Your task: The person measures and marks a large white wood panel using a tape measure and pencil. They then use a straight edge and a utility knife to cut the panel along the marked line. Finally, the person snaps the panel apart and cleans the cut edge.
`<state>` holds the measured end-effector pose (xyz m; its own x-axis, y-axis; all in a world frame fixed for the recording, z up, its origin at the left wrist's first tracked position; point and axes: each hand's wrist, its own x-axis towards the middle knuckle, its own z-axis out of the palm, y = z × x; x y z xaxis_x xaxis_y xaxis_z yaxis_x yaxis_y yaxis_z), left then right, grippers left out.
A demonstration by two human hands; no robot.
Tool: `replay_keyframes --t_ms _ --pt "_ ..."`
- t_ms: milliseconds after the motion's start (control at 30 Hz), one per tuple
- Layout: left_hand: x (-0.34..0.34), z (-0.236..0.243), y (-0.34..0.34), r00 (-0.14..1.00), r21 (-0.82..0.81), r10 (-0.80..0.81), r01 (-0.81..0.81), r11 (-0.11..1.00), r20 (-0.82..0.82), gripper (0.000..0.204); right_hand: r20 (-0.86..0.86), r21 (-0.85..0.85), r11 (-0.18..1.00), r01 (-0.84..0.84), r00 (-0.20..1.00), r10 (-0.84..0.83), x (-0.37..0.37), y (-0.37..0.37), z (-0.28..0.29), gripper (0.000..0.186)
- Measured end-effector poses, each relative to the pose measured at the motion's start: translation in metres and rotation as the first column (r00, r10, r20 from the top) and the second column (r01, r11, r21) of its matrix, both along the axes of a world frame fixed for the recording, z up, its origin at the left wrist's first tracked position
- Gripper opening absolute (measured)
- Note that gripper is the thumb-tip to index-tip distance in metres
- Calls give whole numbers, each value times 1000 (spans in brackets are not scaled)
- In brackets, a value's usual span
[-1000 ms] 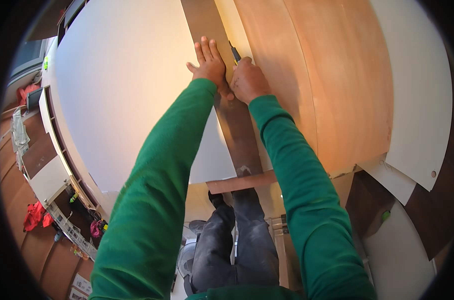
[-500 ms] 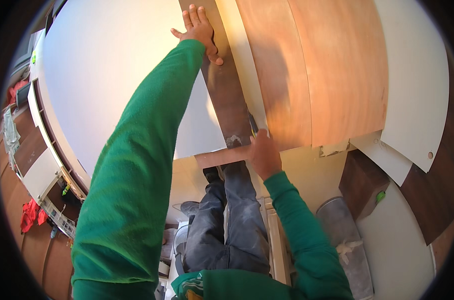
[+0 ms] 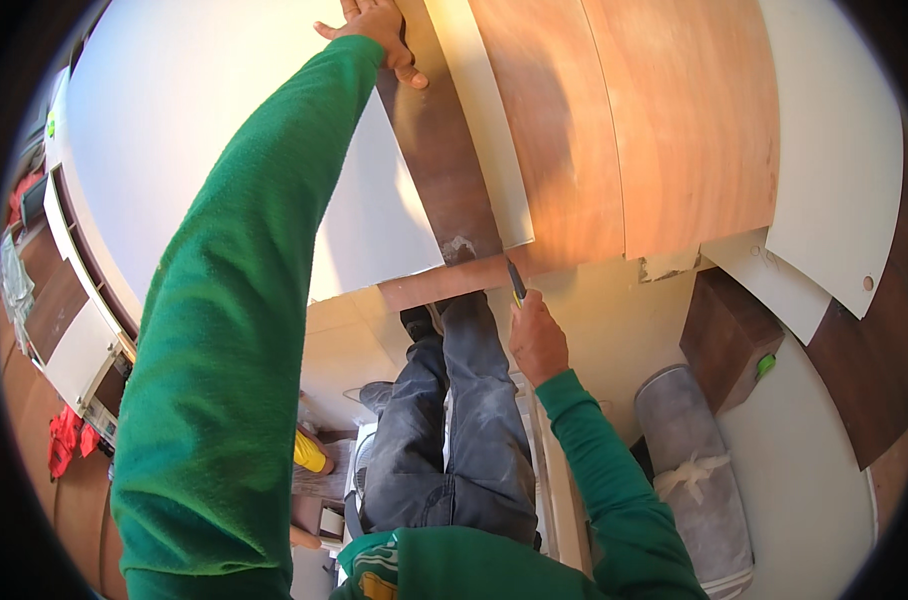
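Note:
My left hand [image 3: 374, 30] lies with fingers apart on a dark brown strip [image 3: 432, 180], near the top of the view, beside a large white sheet [image 3: 204, 100]. A narrow pale strip [image 3: 479, 120] runs along the brown strip's right side. My right hand [image 3: 537, 335] grips a utility knife [image 3: 516, 280], its tip pointing up at the near end of these strips. A reddish-brown board edge [image 3: 409, 293] crosses just under the dark strip's end.
Plywood panels [image 3: 694, 130] and white boards [image 3: 829, 150] lie rightward. Below them are a brown wooden box [image 3: 724, 330] and a rolled grey bundle [image 3: 689, 450] tied with cloth. Red items [image 3: 66, 440] lie far left; a yellow object [image 3: 312, 452] is behind my left arm.
My right hand has drawn the knife down from beside my left hand to the strips' near end. My left hand appears higher in view, still on the brown strip.

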<state>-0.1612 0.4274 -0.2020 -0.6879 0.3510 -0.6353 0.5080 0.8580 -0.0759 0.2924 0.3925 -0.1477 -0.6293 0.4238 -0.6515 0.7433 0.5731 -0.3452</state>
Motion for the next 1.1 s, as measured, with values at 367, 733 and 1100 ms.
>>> replay_keyframes --t_ms 367,733,1100 --pt "5 -4 0 999 -13 -28 27 1000 -40 172 69 -106 992 68 996 -61 60 -6 25 31" --pt "5 -5 -3 1000 10 4 -5 1000 18 169 -510 -75 981 177 839 -190 -163 62 -29 30" --pt "8 2 -6 999 64 25 -28 998 37 171 -474 -105 977 187 854 -214 -366 111 -53 27"
